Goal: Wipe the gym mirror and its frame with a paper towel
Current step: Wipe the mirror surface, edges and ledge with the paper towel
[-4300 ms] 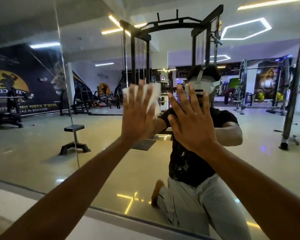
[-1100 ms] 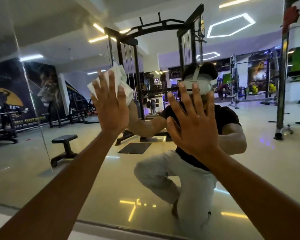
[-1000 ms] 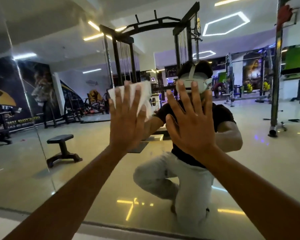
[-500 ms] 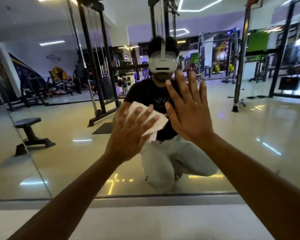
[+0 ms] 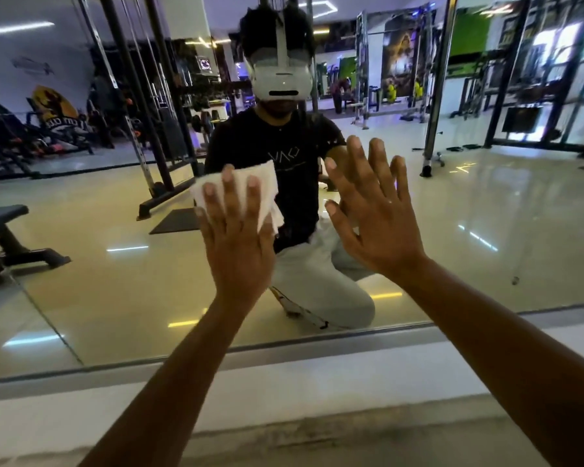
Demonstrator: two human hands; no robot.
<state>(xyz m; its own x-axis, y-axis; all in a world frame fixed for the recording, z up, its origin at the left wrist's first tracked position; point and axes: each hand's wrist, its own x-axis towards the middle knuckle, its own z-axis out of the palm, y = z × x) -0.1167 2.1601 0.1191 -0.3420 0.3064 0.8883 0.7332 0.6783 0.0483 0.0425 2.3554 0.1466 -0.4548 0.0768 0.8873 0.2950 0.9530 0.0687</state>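
His left hand (image 5: 238,251), fingers straight, presses the towel (image 5: 240,193) flat on the mirror (image 5: 115,281) above its bottom edge, right hand (image 5: 378,224) splayed bare beside it, towel half hidden.

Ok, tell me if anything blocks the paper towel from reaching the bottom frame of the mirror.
Nothing visible does. The left hand presses the paper towel flat on the mirror, and only bare glass lies between it and the bottom frame. The right hand rests off to the side.
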